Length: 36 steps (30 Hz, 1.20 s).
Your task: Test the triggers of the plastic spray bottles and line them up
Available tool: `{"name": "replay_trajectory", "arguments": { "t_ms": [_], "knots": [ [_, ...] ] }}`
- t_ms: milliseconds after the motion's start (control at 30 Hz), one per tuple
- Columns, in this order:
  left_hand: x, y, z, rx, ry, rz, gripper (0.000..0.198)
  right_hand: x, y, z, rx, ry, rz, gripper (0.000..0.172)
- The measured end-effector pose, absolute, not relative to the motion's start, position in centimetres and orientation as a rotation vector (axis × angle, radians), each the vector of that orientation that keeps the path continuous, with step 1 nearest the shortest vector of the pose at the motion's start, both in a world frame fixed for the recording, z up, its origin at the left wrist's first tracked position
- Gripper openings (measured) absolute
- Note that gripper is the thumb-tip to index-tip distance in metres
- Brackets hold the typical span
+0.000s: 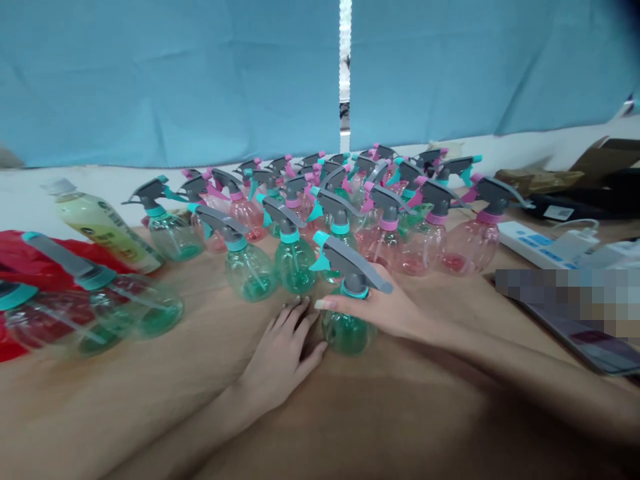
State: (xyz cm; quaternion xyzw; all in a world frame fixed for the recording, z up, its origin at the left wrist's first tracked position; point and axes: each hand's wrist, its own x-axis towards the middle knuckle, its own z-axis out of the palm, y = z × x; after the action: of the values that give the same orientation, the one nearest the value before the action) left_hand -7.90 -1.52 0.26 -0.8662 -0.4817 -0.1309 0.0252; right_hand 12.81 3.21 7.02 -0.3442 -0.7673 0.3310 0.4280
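Cloth, blue, hangs behind a brown worktop. Spray bottles crowd its far side. Foremost is a roughly upright green bottle, best kept level and clear of its neighbours. The left hand rests beside it, empty, slightly spread; the right hand has its fingers closed around the neck.

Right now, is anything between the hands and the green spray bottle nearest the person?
Nothing visible: the right hand holds the green spray bottle, and the left hand lies close beside it with nothing between.
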Motion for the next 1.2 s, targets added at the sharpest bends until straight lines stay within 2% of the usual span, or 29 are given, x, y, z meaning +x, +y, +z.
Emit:
{"name": "replay_trajectory", "arguments": {
  "t_ms": [133, 267, 700, 933, 1200],
  "knots": [
    [-8.0, -1.5, 0.1, -2.666, -1.501, -0.402, 0.046, 14.0, 2.2, 7.0, -0.923, -1.959, 0.838, 0.059],
    [-8.1, -1.4, 0.2, -2.676, -1.498, -0.392, 0.046, 15.3, 1.6, 6.5, -0.979, -1.974, 0.814, 0.065],
    [-8.5, -2.1, 0.1, -2.642, -1.552, -0.385, 0.046, 16.5, 0.5, 5.8, -1.119, -2.066, 0.557, 0.047],
    [-12.2, -5.2, -0.3, -2.596, -1.564, -0.469, 0.046, 15.8, -1.3, 6.2, -1.044, -2.172, 0.474, 0.053],
    [-18.7, -7.7, -0.2, -2.499, -1.663, -0.591, 0.043, 6.9, -2.6, 7.9, -0.888, -2.351, 0.604, 0.054]
  ]
}}
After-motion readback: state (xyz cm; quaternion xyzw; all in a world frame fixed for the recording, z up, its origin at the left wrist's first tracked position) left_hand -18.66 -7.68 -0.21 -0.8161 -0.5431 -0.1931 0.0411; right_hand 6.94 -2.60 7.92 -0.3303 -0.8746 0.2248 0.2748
